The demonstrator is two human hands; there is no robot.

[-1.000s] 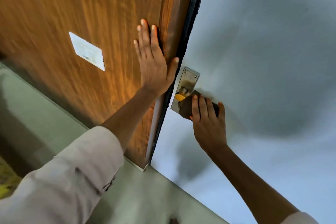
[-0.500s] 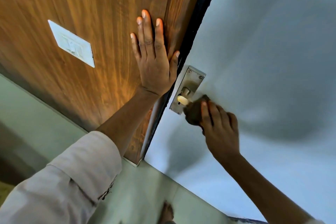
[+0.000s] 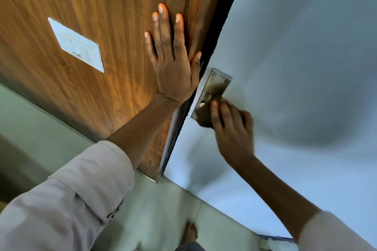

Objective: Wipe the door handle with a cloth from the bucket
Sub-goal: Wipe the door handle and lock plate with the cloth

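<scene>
Single head-worn wide-angle view, tilted, facing forward and down. Close to wooden panel (image 3: pixel 91 26) at left and pale door (image 3: pixel 295 67) at right; both forearms reach in from bottom edge. Floor (image 3: pixel 163 210) and bare foot (image 3: pixel 189 232) at bottom.

Our right hand (image 3: pixel 230 128) is smeared by motion blur, so we cannot tell its finger outlines apart. It covers most of the dark cloth (image 3: pixel 201 117), of which only a blurred edge shows at 9 o'clock of the fingers. The door handle (image 3: pixel 205 101) is almost wholly hidden beneath them; only a pale stub peeks out. The lower part of the metal backplate (image 3: pixel 216 84) is covered too. Our bare foot (image 3: pixel 189 234), at 6 o'clock, is cut by the bottom edge.
</scene>
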